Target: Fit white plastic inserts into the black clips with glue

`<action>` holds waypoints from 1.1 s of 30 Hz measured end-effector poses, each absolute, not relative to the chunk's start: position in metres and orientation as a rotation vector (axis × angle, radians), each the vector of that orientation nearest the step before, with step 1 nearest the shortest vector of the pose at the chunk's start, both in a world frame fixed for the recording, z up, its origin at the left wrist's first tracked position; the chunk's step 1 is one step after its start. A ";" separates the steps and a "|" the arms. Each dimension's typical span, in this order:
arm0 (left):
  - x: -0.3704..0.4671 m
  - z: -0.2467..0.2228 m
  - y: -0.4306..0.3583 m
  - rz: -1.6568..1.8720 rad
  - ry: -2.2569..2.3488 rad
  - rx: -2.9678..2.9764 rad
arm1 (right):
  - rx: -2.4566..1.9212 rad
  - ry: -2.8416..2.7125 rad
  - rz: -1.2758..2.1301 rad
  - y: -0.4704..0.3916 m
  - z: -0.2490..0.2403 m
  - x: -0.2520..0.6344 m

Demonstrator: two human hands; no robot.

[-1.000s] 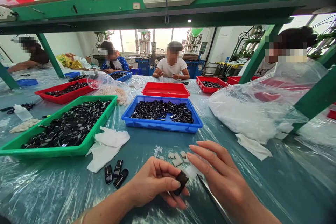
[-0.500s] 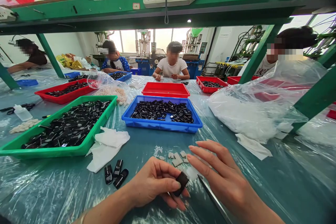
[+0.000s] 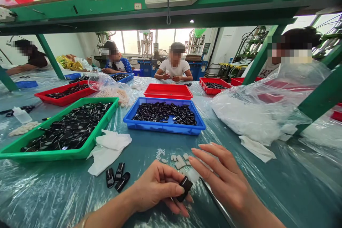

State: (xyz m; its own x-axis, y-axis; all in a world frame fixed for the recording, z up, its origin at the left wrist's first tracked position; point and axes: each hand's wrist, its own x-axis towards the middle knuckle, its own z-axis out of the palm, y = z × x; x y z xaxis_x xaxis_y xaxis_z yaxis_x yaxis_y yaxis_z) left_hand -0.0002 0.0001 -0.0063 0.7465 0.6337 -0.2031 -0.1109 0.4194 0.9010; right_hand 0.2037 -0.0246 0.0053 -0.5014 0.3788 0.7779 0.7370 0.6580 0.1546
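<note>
Between the thumb and fingers of my left hand is a small glossy black plastic piece, tilted, with a light streak on its face. My right hand is stretched out to the right of it, fingers apart, holding nothing. Under that hand lies a slim metal tool, partly hidden; its kind I cannot make out. Just beyond my fingers are several small whitish pads and a cluster of tiny white bits. Left of my left hand lie 3 similar black pieces.
A blue tray and a green tray hold many black pieces. A white cloth lies between them and me. At right is a plastic bag of white material. A green shelf beam spans overhead. Several people sit across the table.
The black piece has turned slightly in my left hand, and its glossy side now catches the light. My right hand stays spread, nearly unmoved.
</note>
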 end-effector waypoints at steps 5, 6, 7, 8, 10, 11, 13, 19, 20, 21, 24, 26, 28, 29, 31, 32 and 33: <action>0.001 -0.005 -0.001 0.484 0.574 1.052 | -0.905 -2.136 -0.597 -0.026 0.008 0.201; 0.001 -0.005 -0.001 0.485 0.576 1.052 | -0.914 -2.139 -0.603 -0.027 0.009 0.200; 0.001 -0.005 -0.002 0.486 0.577 1.052 | -0.923 -2.140 -0.606 -0.028 0.010 0.200; 0.001 -0.005 -0.002 0.487 0.578 1.052 | -0.932 -2.135 -0.607 -0.028 0.011 0.200; 0.001 -0.005 -0.002 0.494 0.579 1.049 | -0.945 -2.116 -0.602 -0.028 0.013 0.199; 0.001 -0.005 -0.002 0.495 0.578 1.048 | -0.950 -2.112 -0.594 -0.028 0.014 0.198; 0.000 -0.004 -0.001 0.498 0.576 1.047 | -0.943 -2.108 -0.577 -0.028 0.015 0.198; -0.001 -0.004 -0.001 0.505 0.564 1.047 | -0.890 -2.098 -0.570 -0.025 0.015 0.200; -0.001 -0.004 -0.001 0.504 0.562 1.047 | -0.883 -2.101 -0.572 -0.025 0.015 0.200; -0.001 -0.005 -0.001 0.503 0.558 1.048 | -0.871 -2.103 -0.576 -0.024 0.015 0.201; -0.001 -0.007 -0.001 0.509 0.546 1.045 | -0.840 -2.122 -0.586 -0.024 0.015 0.203; -0.002 -0.008 0.000 0.515 0.543 1.039 | -0.837 -2.136 -0.585 -0.023 0.015 0.204; -0.002 -0.009 0.000 0.515 0.541 1.033 | -0.838 -2.147 -0.573 -0.023 0.015 0.205; -0.002 -0.009 0.000 0.514 0.540 1.035 | -0.837 -2.156 -0.566 -0.023 0.014 0.206; -0.002 -0.009 0.000 0.510 0.538 1.040 | -0.833 -2.180 -0.543 -0.023 0.013 0.208; -0.002 -0.009 0.000 0.508 0.536 1.043 | -0.835 -2.191 -0.530 -0.024 0.012 0.209; -0.002 -0.009 0.000 0.508 0.532 1.046 | -0.839 -2.199 -0.520 -0.024 0.010 0.209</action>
